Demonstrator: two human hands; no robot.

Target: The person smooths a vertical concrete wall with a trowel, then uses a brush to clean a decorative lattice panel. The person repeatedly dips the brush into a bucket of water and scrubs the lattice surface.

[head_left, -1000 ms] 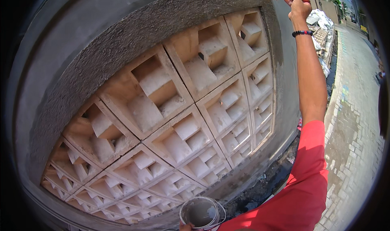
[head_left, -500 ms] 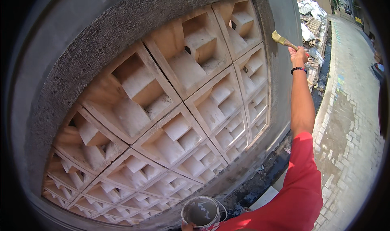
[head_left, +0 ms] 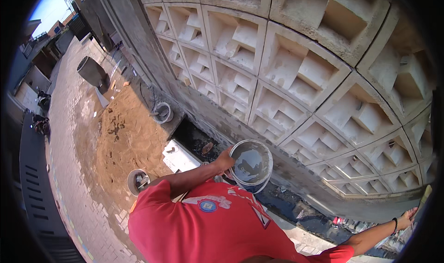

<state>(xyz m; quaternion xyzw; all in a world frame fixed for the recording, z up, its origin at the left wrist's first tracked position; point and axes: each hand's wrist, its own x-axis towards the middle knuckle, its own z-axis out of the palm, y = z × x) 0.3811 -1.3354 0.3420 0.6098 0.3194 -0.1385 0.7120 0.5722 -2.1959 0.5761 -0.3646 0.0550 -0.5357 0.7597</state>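
Note:
My left hand (head_left: 225, 162) is closed on the rim of a pale bucket (head_left: 252, 163) in front of my chest. Grey, wet-looking slurry coats its inside. Out at the far right, my right hand (head_left: 407, 218), with a dark bead bracelet at the wrist, grips a paintbrush (head_left: 425, 197). The bristles point up beside the wall, close to the dark edge of the picture; whether they touch it I cannot tell. A wall of cream breeze blocks (head_left: 303, 71) with stepped openings fills the upper right.
A dark wet gutter (head_left: 296, 212) runs along the wall's foot. Left of me are a sand heap (head_left: 129, 129), a bucket with things in it (head_left: 138, 181), another bucket (head_left: 162, 112), a white box (head_left: 178, 157) and a dark drum (head_left: 91, 71). Paving (head_left: 69, 119) stretches beyond.
The view has swung left and down, bringing the sand heap and street into sight. My right hand keeps hold of the paintbrush, now near the right edge; my left still holds the bucket.

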